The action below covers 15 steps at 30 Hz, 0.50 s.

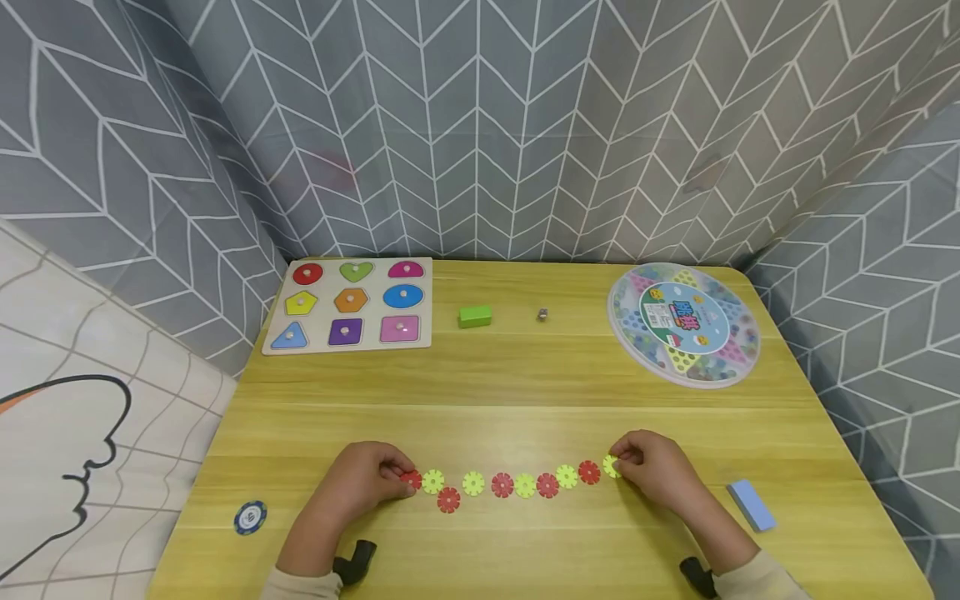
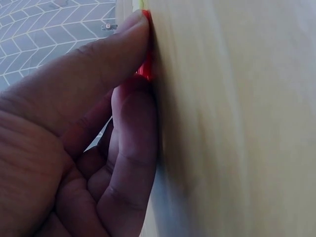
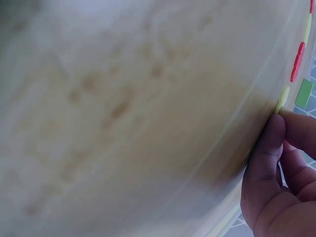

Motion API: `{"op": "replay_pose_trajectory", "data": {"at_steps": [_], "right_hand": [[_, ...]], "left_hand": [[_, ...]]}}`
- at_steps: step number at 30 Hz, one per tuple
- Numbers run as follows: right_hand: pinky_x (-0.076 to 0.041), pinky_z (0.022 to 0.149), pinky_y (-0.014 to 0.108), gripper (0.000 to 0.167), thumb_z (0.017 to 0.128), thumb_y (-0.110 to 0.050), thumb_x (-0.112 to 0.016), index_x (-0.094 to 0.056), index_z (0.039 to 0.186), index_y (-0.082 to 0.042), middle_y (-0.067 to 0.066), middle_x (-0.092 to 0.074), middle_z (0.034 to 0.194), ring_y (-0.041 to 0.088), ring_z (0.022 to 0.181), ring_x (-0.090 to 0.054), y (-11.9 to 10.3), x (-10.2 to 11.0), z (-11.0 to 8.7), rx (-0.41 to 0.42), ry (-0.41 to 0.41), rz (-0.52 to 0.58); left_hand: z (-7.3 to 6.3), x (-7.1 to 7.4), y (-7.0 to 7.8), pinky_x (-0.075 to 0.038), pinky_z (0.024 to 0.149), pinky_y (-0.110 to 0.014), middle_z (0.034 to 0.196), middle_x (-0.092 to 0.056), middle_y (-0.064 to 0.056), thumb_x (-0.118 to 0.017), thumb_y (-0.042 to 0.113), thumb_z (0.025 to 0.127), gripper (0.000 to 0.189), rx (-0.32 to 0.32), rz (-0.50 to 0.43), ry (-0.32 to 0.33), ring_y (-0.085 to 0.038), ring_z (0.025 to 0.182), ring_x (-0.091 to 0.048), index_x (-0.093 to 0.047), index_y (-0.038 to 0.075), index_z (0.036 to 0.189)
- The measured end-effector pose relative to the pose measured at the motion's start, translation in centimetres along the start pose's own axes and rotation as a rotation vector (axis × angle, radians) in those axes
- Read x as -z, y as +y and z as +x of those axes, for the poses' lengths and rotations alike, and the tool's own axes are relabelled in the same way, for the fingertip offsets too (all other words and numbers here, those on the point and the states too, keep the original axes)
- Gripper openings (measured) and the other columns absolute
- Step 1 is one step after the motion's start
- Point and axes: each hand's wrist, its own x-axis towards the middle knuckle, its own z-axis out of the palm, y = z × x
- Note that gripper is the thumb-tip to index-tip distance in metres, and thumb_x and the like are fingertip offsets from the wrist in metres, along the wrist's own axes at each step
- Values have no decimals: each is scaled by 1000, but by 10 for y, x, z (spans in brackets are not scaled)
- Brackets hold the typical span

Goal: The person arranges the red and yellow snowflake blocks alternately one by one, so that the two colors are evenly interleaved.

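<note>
Red and yellow-green notched plastic discs lie in an uneven row across the front of the wooden table. At the row's left end my left hand [image 1: 363, 479] pinches a red notched disc [image 2: 146, 66] between thumb and finger, close to the tabletop. Beside it are a yellow disc [image 1: 432, 481] and, slightly nearer me, a red disc [image 1: 448, 500]. At the right end, my right hand [image 1: 657, 468] pinches a yellow notched disc [image 3: 282, 98] by its edge; a red disc [image 1: 589, 472] lies just left of it. Fingertips partly cover both pinched discs.
A shape puzzle board [image 1: 318, 321] lies at the back left, a round game board [image 1: 684, 325] at the back right. Between them are a green block [image 1: 475, 316] and a small metallic object [image 1: 542, 315]. A poker chip [image 1: 250, 517] lies left, a blue block [image 1: 752, 505] right.
</note>
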Motion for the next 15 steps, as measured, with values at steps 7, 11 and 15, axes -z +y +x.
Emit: {"op": "replay_pose_trajectory", "data": {"at_steps": [7,11,15], "right_hand": [[-54,77,40,10,92,-1,-75,-73,101,-5,-1,-67,92,16,84,-62,-1,1,1,7,8,-17],[-54,79,40,10,95,-5,-74,-73,105,-4,1,-67,96,17,87,-62,-6,2,2,29,46,0],[-54,81,44,16,98,-15,-73,-74,109,-4,2,-65,98,20,89,-62,-18,3,7,90,107,-14]], "left_hand": [[2,1,1,-53,67,-28,79,-68,7,-93,9,76,22,-8,16,-8,-12,73,-63,-78,11,91],[1,3,1,-54,68,-28,80,-68,6,-92,10,77,22,-13,17,-21,-12,74,-63,-78,10,93],[1,5,2,-54,69,-28,81,-67,6,-93,16,77,24,-9,28,-22,-12,74,-62,-77,10,94]]}}
